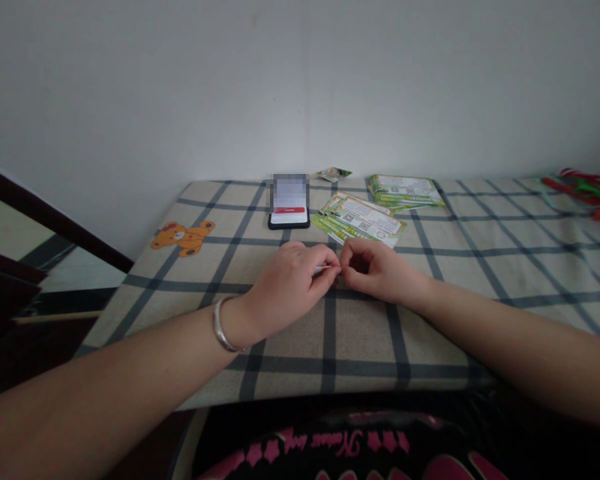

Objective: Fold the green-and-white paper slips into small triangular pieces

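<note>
Head view: a thin white strip point(323, 269) is pinched between the left hand point(286, 287) and right hand point(375, 270), held together — forearms lowered toward the checked cloth point(360, 340) for steadiness

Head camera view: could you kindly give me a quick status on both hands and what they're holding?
Left hand pinching thin white strip. Right hand fingertips at its far end. Green printed cards and phone beyond, apart from hands.

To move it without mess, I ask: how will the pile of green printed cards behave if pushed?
The green printed cards will probably slide apart, lying fanned on the checked cloth. Each looks thin, so probably light and floppy.
</note>
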`<state>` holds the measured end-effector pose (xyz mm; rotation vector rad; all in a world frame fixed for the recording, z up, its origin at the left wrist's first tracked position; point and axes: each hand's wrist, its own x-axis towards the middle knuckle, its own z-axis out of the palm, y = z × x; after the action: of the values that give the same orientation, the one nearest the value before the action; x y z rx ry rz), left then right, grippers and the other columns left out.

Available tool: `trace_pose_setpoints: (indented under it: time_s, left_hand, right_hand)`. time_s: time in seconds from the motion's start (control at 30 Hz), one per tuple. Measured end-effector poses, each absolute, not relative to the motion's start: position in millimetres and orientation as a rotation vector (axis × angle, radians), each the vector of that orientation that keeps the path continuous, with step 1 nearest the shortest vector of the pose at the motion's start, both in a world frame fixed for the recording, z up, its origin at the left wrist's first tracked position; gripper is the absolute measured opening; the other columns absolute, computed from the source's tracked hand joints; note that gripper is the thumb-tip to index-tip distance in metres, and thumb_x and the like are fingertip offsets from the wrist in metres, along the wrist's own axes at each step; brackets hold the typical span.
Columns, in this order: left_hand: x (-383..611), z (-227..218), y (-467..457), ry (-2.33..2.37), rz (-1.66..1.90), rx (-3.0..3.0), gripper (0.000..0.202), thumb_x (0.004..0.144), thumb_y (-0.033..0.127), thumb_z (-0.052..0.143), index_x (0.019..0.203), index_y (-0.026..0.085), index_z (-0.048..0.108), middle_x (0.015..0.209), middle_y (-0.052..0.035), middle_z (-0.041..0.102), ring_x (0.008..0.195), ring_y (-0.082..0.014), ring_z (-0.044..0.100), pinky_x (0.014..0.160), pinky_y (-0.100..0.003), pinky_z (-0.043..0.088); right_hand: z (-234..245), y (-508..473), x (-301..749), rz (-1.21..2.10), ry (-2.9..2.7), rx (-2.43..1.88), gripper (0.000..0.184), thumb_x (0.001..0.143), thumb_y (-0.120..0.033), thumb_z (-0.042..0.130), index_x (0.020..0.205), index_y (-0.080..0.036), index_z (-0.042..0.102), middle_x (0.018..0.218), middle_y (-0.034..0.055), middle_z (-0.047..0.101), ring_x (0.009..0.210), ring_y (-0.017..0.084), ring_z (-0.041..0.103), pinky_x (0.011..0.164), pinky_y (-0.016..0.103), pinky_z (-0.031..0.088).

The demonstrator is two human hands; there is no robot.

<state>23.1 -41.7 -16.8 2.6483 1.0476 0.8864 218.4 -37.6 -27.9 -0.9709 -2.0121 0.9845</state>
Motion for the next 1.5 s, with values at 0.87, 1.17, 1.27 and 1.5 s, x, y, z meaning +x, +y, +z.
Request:
trace_pose_setpoints:
  time_s: [0.87, 1.17, 1.27, 1.5]
  left_hand:
    - [19.5, -15.1, -43.1, 1.006, 0.983, 2.546, 0.007, 0.086, 0.018, 0.057, 0.083, 0.017, 0.064, 0.076, 0.0011, 0.068, 0.070, -0.0136, 0.060, 0.065, -0.026, 0.042]
    - [18.3, -16.4, -42.3, 1.011, 0.988, 2.503, 0.006, 0.086, 0.018, 0.058, 0.083, 0.017, 0.064, 0.075, 0.0020, 0.068, 0.068, -0.0124, 0.060, 0.063, -0.024, 0.042]
    - [18.2, -15.9, -41.7, 1.012, 0.977, 2.478, 0.006, 0.086, 0.018, 0.058, 0.083, 0.018, 0.064, 0.075, 0.0024, 0.068, 0.067, -0.0116, 0.060, 0.062, -0.023, 0.042]
    - [18.8, -15.2, -40.2, 1.018, 0.962, 2.351, 0.005, 0.086, 0.017, 0.058, 0.084, 0.018, 0.062, 0.076, 0.0039, 0.068, 0.068, -0.0099, 0.062, 0.060, -0.021, 0.041]
  right_hand:
    - [-20.1, -38.6, 222.6, 1.121, -2.029, -0.968, 0.008, 0.074, -0.015, 0.053, 0.071, -0.021, 0.047, 0.067, -0.0041, 0.049, 0.061, 0.011, 0.046, 0.055, 0.025, 0.035]
    - [-20.5, -38.6, 224.0, 1.213, -1.990, -0.936, 0.007, 0.075, -0.016, 0.053, 0.073, -0.021, 0.048, 0.067, -0.0040, 0.049, 0.060, 0.011, 0.047, 0.054, 0.025, 0.035]
    - [-21.7, -38.1, 224.2, 1.222, -1.983, -0.921, 0.007, 0.076, -0.016, 0.054, 0.074, -0.020, 0.049, 0.067, -0.0038, 0.051, 0.060, 0.011, 0.047, 0.054, 0.024, 0.035]
    - [-22.1, -37.7, 224.0, 1.264, -1.929, -0.897, 0.009, 0.075, -0.013, 0.056, 0.076, -0.020, 0.051, 0.068, -0.0042, 0.052, 0.059, 0.009, 0.046, 0.053, 0.023, 0.034]
